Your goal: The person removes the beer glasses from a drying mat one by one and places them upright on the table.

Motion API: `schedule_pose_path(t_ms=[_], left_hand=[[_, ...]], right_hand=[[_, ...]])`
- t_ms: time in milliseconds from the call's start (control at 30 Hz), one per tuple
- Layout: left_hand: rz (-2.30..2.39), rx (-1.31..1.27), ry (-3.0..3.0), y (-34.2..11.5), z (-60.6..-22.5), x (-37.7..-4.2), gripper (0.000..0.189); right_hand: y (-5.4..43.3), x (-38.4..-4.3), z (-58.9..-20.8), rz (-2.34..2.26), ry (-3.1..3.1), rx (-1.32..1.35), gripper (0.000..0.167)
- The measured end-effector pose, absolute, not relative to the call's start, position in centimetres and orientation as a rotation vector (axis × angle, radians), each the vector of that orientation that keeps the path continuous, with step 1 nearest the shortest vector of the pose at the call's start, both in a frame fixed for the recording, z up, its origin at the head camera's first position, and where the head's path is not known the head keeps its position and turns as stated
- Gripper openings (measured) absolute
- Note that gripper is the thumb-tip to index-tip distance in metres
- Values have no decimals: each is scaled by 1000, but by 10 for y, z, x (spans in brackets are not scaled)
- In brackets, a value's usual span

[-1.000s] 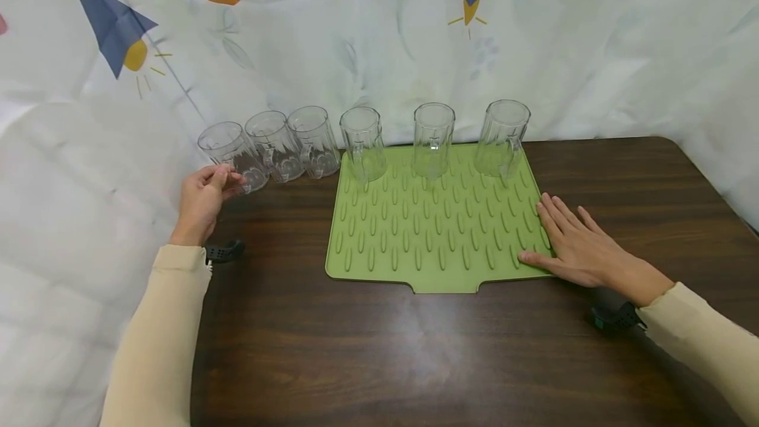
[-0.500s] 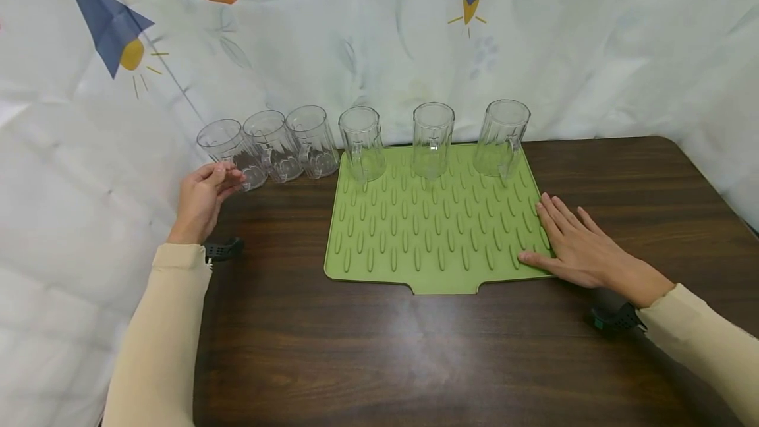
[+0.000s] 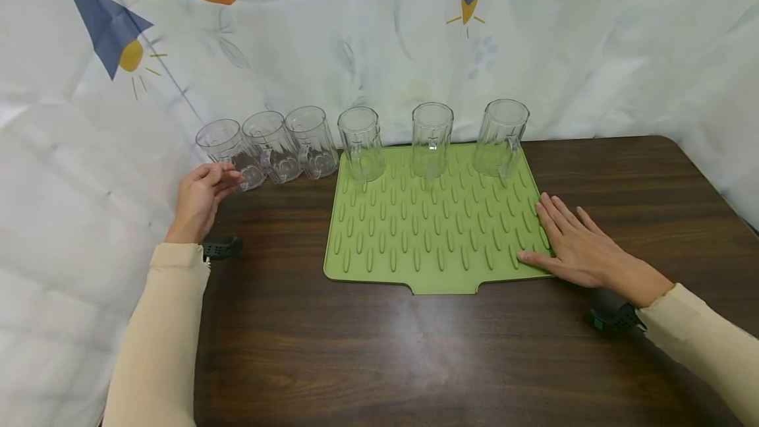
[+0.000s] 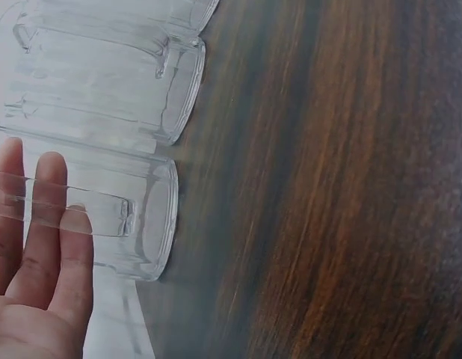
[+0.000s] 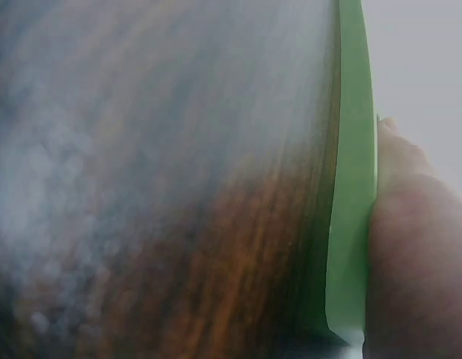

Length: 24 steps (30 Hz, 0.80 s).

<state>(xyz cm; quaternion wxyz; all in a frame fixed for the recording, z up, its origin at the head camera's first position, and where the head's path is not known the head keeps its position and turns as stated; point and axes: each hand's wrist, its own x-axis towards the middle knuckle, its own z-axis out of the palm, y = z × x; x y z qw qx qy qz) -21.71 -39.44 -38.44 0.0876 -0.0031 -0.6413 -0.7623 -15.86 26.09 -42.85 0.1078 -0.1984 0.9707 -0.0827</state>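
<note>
My left hand is at the leftmost clear glass mug, at the left end of the row. In the left wrist view its fingers curl behind the mug's handle, seen through the glass. Two more glass mugs stand close beside it on the table. On the green ribbed mat, three glass mugs line the back edge. Flat on the mat's right edge rests my right hand, fingers spread; in the right wrist view its thumb overlaps the mat.
A dark wood-grain table lies under everything. White patterned cloth hangs behind the mugs and along the left side. The mat has a tab at its front edge.
</note>
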Motion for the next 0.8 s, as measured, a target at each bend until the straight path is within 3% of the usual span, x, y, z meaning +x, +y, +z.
schedule_pose_path(t_ms=[433, 800], left_hand=[[-2141, 72, -2057, -395, -376, -215, 22], [-1843, 407, -2159, -389, -361, -206, 22]], right_hand=[[260, -157, -426, -253, 2850, -577, 107], [261, -156, -426, -272, 2850, -584, 107]])
